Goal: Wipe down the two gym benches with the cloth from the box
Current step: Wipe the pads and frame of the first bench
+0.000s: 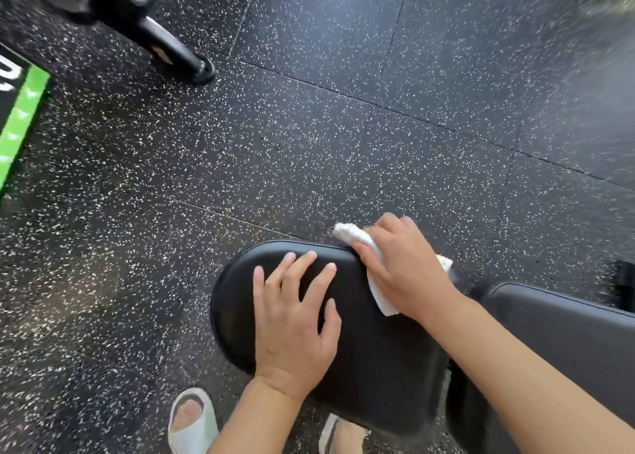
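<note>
Head view: speckled rubber floor (309,127); left hand (295,319) flat on bench (237,302), right hand (402,264) gripping cloth (354,235).

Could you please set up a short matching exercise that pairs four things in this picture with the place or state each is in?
Things:
1. left hand
2. right hand
3. white cloth
4. white sandal

Places or states:
A. on the speckled floor, beside the seat pad
B. flat on the seat pad, fingers spread
C. curled over the far edge of the seat pad, gripping the cloth
D. bunched under a hand, one end sticking out past the pad's edge

Pairs: 1-B, 2-C, 3-D, 4-A
</note>
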A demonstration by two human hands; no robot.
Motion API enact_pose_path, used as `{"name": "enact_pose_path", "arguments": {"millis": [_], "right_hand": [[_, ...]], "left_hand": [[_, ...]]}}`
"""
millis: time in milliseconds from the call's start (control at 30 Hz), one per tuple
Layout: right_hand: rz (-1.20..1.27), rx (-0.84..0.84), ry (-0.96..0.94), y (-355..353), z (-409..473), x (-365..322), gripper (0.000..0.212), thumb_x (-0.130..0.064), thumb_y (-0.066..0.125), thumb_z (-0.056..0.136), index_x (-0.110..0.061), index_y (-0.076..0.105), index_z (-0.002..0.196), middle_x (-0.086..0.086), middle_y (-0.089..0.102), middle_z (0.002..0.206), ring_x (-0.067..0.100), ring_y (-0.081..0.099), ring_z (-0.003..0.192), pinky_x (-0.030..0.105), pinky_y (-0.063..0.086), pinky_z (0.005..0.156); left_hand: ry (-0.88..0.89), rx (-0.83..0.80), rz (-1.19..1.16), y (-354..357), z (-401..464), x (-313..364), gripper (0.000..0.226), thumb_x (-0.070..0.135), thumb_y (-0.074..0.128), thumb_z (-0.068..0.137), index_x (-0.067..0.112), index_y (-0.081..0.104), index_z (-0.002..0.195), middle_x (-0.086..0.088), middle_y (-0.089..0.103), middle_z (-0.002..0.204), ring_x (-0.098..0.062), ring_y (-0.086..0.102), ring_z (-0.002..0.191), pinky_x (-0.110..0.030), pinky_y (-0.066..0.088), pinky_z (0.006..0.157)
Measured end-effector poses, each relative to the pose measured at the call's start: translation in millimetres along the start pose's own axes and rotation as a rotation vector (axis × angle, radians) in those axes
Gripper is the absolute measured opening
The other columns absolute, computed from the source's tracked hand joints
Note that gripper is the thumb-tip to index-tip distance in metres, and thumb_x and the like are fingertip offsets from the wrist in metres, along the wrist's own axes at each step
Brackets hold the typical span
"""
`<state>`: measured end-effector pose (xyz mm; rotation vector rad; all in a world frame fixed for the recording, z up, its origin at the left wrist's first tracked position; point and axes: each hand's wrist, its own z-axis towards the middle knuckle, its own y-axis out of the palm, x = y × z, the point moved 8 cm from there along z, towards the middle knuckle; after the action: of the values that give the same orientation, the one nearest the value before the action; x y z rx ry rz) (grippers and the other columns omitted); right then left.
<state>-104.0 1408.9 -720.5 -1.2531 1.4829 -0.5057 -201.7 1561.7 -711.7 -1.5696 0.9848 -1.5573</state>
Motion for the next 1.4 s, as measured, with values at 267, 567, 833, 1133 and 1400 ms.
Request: {"name": "enact_pose_path", "arguments": {"millis": [267, 567, 833, 1133, 1400], "right_hand": [[-0.029, -0.083, -0.179, 60.8, 73.1, -131.8, 0.031, -0.04, 0.046, 0.108, -0.015, 0.054, 0.093, 0.002, 0.053, 0.095, 0.029, 0.051, 0.096, 0.041, 0.039, 0.077], [-0.349, -0.052, -0.611, 107.4, -13.0, -225.9, 0.031, -0.049, 0.057, 0.099, -0.02, 0.067, 0.098, -0.003, 0.057, 0.114, 0.027, 0.047, 0.108, 0.042, 0.04, 0.089], [-0.351, -0.113, -0.65, 103.6, 23.2, -233.8, 0.032, -0.043, 0.068, 0.097, -0.013, 0.073, 0.085, 0.004, 0.061, 0.099, 0.03, 0.047, 0.09, 0.042, 0.044, 0.078], [-0.579, -0.231, -0.821, 161.9, -41.3, -248.5, 0.027, -0.046, 0.048, 0.09, -0.03, 0.069, 0.085, -0.006, 0.048, 0.088, 0.024, 0.043, 0.095, 0.041, 0.034, 0.082], [-0.436, -0.109, -1.097, 114.9, -108.1, -173.0, 0.024, -0.032, 0.05, 0.105, -0.019, 0.064, 0.119, 0.003, 0.053, 0.123, 0.027, 0.051, 0.108, 0.038, 0.043, 0.088]], "left_hand": [[-0.027, -0.052, -0.048, -35.8, -53.9, -73.8, 0.044, 0.024, 0.064, 0.096, 0.023, 0.063, 0.14, -0.003, 0.049, 0.153, -0.029, 0.044, 0.147, -0.062, 0.036, 0.118], [-0.194, -0.003, -0.175, -72.0, -120.5, -149.3, 0.033, 0.024, 0.063, 0.096, 0.014, 0.07, 0.127, 0.0, 0.06, 0.14, -0.026, 0.056, 0.13, -0.05, 0.046, 0.109], [-0.183, 0.063, -0.321, -80.0, -144.6, -160.3, 0.023, 0.022, 0.065, 0.096, 0.021, 0.071, 0.118, 0.011, 0.061, 0.125, -0.015, 0.058, 0.122, -0.038, 0.047, 0.107], [-0.254, 0.097, -0.347, -103.6, -160.2, -186.4, 0.022, 0.018, 0.064, 0.095, 0.019, 0.071, 0.116, 0.009, 0.061, 0.124, -0.016, 0.058, 0.117, -0.042, 0.052, 0.099], [-0.192, 0.081, -0.312, -121.5, -124.3, -175.1, 0.019, 0.017, 0.063, 0.099, 0.016, 0.07, 0.117, 0.007, 0.061, 0.122, -0.017, 0.057, 0.114, -0.045, 0.054, 0.096]]}}
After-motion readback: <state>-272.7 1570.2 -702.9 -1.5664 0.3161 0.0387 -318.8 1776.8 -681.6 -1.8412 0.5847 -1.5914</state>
